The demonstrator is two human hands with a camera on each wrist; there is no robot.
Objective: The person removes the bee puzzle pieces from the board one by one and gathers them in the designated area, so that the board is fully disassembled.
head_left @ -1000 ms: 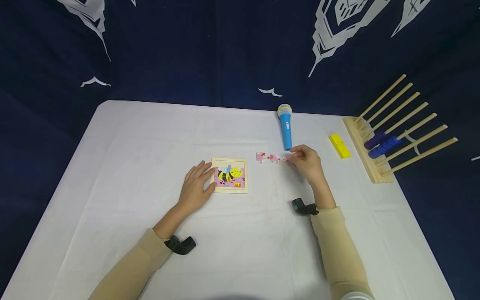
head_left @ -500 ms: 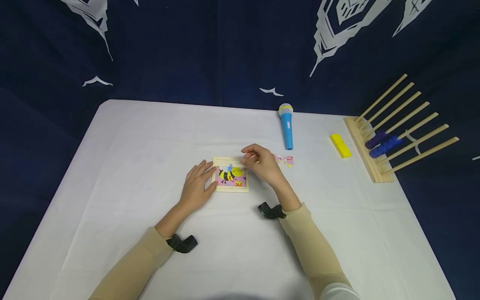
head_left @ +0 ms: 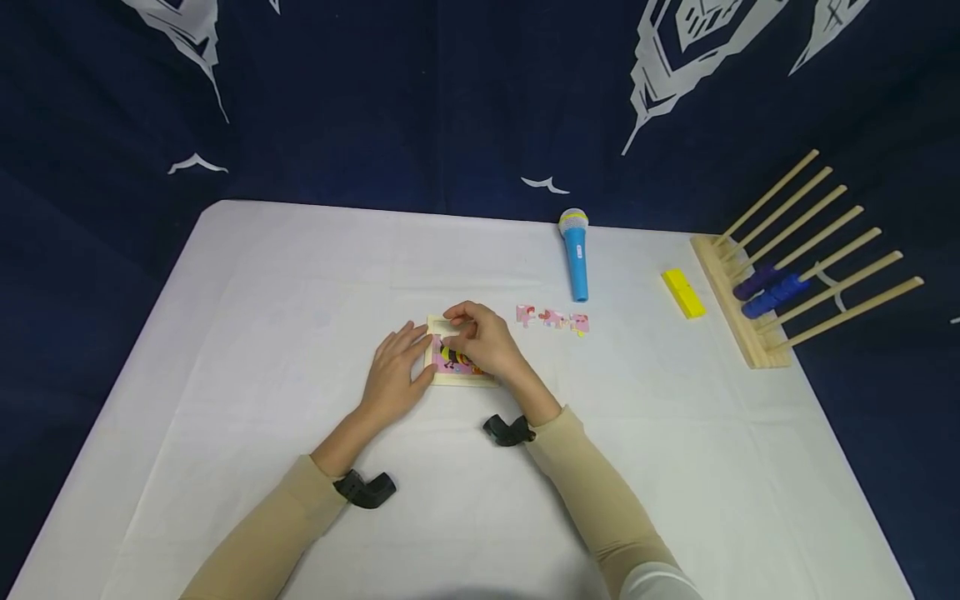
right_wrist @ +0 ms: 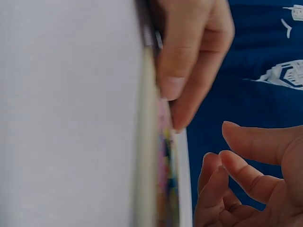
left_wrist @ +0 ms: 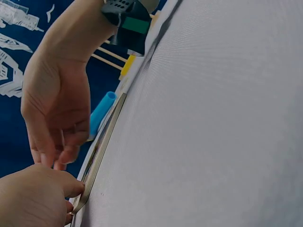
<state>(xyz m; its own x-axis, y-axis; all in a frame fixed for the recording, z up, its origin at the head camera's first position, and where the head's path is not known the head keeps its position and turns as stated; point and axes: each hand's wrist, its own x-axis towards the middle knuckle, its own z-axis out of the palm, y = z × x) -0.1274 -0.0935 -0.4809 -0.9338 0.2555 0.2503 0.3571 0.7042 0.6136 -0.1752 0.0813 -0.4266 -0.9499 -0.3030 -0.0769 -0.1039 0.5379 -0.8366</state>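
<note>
A wooden frame lies on the table, holding a jigsaw puzzle with a yellow and black bee on pink. My left hand rests at the frame's left side, fingers extended, its thumb and index finger touching the edge. Over the frame's upper right part hovers my right hand, which hides some of the picture. In the right wrist view, the right hand's thumb and fingers are loosely bent and apart, with nothing visible between them. Pink puzzle pieces lie in a short row right of the frame.
A blue toy microphone lies behind the pieces. Farther right are a yellow block and a wooden peg rack with purple and blue beads on its rods. A dark patterned curtain hangs behind the white-covered table.
My right hand has moved left from the loose pieces to above the puzzle frame. Those pieces stay on the table. My left hand has stayed at the frame.
</note>
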